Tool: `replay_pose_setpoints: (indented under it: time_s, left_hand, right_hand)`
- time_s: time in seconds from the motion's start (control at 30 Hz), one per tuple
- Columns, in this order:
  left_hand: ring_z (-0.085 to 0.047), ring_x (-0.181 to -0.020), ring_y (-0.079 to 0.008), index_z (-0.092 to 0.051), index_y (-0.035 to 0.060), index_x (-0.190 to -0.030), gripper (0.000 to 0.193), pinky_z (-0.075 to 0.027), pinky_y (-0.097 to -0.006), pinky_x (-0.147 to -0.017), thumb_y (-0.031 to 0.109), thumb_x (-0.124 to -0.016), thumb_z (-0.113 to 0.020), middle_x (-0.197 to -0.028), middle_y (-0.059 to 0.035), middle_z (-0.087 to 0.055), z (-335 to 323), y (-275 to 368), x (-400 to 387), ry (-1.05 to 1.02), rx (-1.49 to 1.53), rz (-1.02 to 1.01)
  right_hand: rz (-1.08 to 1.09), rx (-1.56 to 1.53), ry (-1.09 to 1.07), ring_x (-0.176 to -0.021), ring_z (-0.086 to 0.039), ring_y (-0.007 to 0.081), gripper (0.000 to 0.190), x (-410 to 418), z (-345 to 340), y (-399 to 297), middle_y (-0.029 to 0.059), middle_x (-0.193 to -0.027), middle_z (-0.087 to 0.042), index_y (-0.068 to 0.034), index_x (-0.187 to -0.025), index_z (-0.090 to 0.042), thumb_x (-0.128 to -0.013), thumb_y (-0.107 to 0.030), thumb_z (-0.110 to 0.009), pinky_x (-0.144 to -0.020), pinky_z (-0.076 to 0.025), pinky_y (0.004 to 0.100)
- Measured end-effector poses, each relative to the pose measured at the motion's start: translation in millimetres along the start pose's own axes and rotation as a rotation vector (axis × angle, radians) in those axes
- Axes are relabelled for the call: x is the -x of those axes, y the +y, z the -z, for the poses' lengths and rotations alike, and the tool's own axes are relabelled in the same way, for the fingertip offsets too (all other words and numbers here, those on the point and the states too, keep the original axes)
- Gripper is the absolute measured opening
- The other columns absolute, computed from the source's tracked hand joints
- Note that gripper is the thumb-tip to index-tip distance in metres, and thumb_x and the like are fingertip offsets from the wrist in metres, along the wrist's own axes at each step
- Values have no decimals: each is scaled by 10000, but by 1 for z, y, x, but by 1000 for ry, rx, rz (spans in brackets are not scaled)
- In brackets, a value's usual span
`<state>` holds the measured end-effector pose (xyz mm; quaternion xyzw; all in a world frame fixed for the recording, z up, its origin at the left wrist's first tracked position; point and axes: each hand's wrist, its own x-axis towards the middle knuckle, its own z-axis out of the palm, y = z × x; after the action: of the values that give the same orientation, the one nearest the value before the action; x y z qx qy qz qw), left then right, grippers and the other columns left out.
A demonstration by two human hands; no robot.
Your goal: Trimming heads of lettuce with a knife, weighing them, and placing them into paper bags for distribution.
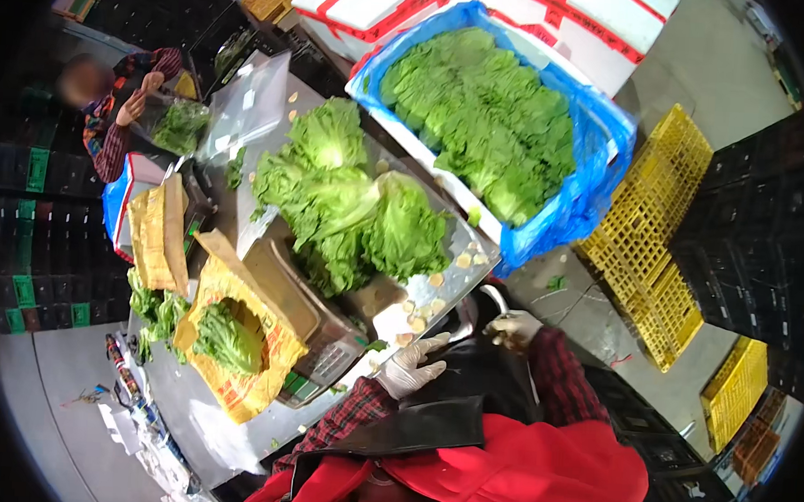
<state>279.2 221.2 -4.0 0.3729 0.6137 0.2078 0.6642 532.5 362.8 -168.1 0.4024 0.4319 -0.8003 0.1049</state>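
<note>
My left hand (409, 369), in a whitish glove, rests with fingers apart at the steel table's (470, 254) near edge and holds nothing. In my gloved right hand (515, 330) is the end of a curved, pale metal piece; whether it is a handle or a blade I cannot tell. Several heads of leaf lettuce (350, 200) lie piled on the table, with cut stem slices (417, 324) beside them. A digital scale (325, 356) stands left of my left hand. Past the pile, a blue-lined foam box (420, 160) holds packed green lettuce (484, 119).
A yellow bag (278, 333) with lettuce in it lies left of the scale. White foam boxes (590, 39) with red tape stand behind. Yellow plastic pallets (653, 264) and black crates (751, 228) are at the right. A co-worker's hands (141, 97) are at the upper left.
</note>
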Motion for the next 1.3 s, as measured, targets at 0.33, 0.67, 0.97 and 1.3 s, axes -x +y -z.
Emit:
replay_pose_setpoints:
  time_s: [0.33,0.67,0.97,1.3]
  left_hand:
    - [-529,-1261,-200,-478,29,-1406,517,-436,-326,-1030,105,-922,-643,-1387,-167,-538,15,149,-244,-65,-176,-329]
    - [-359,-1402,-347,-337,80,-1501,848,-308,-416,-1142,544,-847,-615,-1508,-176,-405,37,280,-534,493,-1196,-390]
    - [-347,-1394,-346,-335,92,-1499,995,-324,-440,-1118,705,-760,-598,-1501,-172,-407,-13,365,-567,235,-1486,-3]
    - [-531,-1124,-317,-507,115,-1329,745,-437,-426,-974,217,-674,-845,-1286,-132,-559,15,305,-457,525,-1045,-953]
  right_hand:
    - [136,1043,1387,-1072,-599,392,744,51,224,-261,195,-1212,-582,-8,-1313,-479,-715,-271,-833,-889,-519,440]
    - [514,-391,1445,-451,-457,63,129,120,481,-157,-39,-625,-563,-80,-853,-677,-835,-177,-760,-401,-346,237]
    - [106,-540,1447,-423,-433,56,206,126,293,-22,-31,-571,-521,-71,-894,-655,-920,-274,-675,-380,-314,224]
    - [654,595,1449,-817,-658,206,575,96,234,-171,90,-949,-656,-80,-1295,-603,-738,58,-638,-677,-535,305]
